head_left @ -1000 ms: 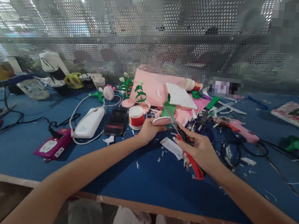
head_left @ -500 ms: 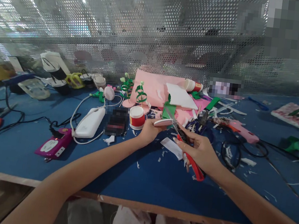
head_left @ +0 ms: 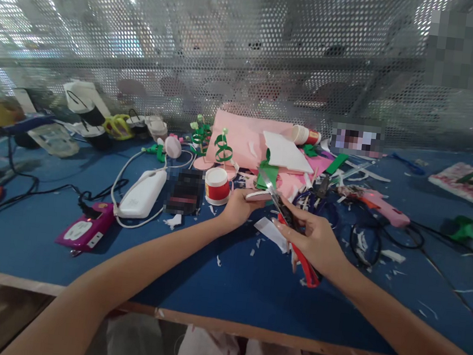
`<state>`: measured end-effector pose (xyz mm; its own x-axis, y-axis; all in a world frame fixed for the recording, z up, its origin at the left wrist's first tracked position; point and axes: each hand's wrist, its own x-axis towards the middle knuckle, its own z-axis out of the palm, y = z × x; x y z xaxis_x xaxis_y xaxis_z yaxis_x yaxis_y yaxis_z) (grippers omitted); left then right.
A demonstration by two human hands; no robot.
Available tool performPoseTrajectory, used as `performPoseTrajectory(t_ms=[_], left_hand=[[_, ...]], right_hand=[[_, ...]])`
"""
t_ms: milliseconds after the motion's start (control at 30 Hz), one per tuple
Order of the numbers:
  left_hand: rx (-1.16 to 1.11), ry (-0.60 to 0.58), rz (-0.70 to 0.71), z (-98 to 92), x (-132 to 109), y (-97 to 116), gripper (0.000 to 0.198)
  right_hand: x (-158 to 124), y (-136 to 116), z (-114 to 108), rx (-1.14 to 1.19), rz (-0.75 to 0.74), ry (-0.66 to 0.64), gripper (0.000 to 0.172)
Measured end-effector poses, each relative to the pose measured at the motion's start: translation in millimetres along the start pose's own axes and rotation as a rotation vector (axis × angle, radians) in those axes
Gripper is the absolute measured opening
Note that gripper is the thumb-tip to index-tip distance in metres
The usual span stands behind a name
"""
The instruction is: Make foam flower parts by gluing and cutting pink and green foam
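Observation:
My left hand [head_left: 238,207] pinches a flat white piece with a rounded edge [head_left: 257,196]; its material is unclear. In my right hand [head_left: 319,238] are scissors [head_left: 275,195] with red and black handles, fingers wrapped around the grips. Their blades point up and left, right beside the white piece's edge. A strip of white paper [head_left: 271,233] lies on the table below the scissors. Left of my left hand stands a red and white paper cup [head_left: 217,187]. Green and pink paper scraps lie behind the blades.
A pink sheet [head_left: 241,138] and a white sheet [head_left: 287,152] lie at the back near stacked cups [head_left: 305,134]. A pink glue gun [head_left: 386,209] with a cord is on the right. A white power bank [head_left: 143,194] and a purple power strip [head_left: 88,228] sit left. Perforated metal mesh [head_left: 233,57] rises behind.
The white piece has tilted slightly in my left hand. The scissors have shifted a little, and their red handles sit closer together. Everything else stays put.

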<state>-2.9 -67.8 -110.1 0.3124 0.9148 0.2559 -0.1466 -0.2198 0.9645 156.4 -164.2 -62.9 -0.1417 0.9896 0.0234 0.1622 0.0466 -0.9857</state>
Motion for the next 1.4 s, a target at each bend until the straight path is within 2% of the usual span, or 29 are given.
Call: performPoseTrajectory(t_ms=[233,367,567,667,833,900,967,1033,1400], left_hand=[[0.111,0.125,0.007,-0.9,-1,5,0.019],[0.100,0.164,-0.009,-1.4,-1,5,0.017],[0.069,0.078,-0.018,0.6,-1,7,0.019],[0.031,0.100,-0.047,1.2,-2,7,0.019],[-0.118,0.188,-0.162,2.6,-3,10,0.036],[-0.134,0.194,-0.172,2.7,-3,11,0.041],[-0.129,0.188,-0.171,2.2,-3,11,0.042],[-0.125,0.183,-0.164,1.3,-2,9,0.041],[-0.114,0.208,-0.145,-1.8,-1,3,0.029]], right_hand=[[2,4,0,0.046,0.006,0.014,0.071],[2,3,-1,0.064,0.024,-0.008,0.074],[5,8,-2,0.003,-0.018,0.007,0.074],[6,9,-2,-0.042,-0.048,-0.002,0.069],[7,12,-2,-0.099,-0.045,0.103,0.072],[8,14,-2,-0.095,-0.023,0.130,0.062],[8,14,-3,-0.079,0.003,0.101,0.043],[8,12,-4,-0.065,0.030,0.056,0.033],[5,4,-5,-0.069,0.023,-0.011,0.025]])
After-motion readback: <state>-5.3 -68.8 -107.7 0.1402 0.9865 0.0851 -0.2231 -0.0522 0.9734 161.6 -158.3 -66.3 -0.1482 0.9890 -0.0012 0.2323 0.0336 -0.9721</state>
